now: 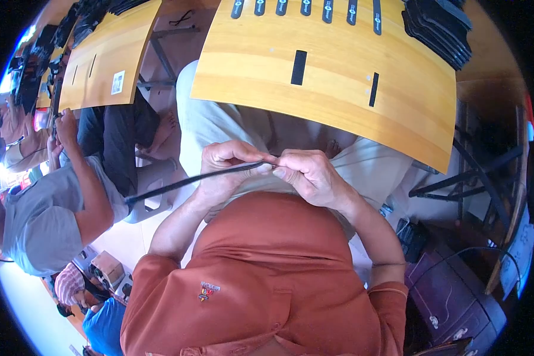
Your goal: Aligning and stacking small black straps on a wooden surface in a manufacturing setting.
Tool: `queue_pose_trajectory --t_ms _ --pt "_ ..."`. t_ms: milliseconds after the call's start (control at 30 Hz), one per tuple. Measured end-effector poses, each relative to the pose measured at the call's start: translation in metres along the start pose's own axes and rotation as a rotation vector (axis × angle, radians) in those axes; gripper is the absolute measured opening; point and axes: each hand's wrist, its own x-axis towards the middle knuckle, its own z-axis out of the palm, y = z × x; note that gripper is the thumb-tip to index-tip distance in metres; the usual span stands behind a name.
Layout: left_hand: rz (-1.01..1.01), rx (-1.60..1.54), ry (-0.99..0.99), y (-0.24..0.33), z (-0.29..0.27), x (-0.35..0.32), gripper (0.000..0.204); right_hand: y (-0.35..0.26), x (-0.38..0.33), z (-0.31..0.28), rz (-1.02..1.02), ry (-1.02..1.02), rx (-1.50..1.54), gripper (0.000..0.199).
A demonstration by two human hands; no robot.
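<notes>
A long thin black strap [190, 180] runs from my hands down and left past my knee. My left hand [225, 163] is closed around it near its right end, thumb and fingers pinching. My right hand [305, 172] pinches the strap's very tip where both hands meet, above my lap. Both hands sit in front of the near edge of a yellow wooden table [338, 95]. Two short black strap pieces [299, 67] lie loose on the table, and a row of several more lies along its far edge.
A stack of black pieces [439, 29] sits at the table's far right corner. A person in a grey shirt [47, 207] sits at my left by a second yellow table [110, 59]. Dark metal chair frames [474, 178] stand at the right.
</notes>
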Motion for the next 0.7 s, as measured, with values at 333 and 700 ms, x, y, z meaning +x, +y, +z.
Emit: queue_pose_trajectory --t_ms 333,700 --pt "-0.13 -0.236 0.142 -0.01 0.017 0.01 0.014 -0.007 -0.002 0.006 -0.003 0.281 -0.142 0.018" --pt "-0.232 0.035 0.118 -0.001 0.021 0.005 0.031 -0.006 -0.01 0.013 -0.051 0.342 -0.337 0.027"
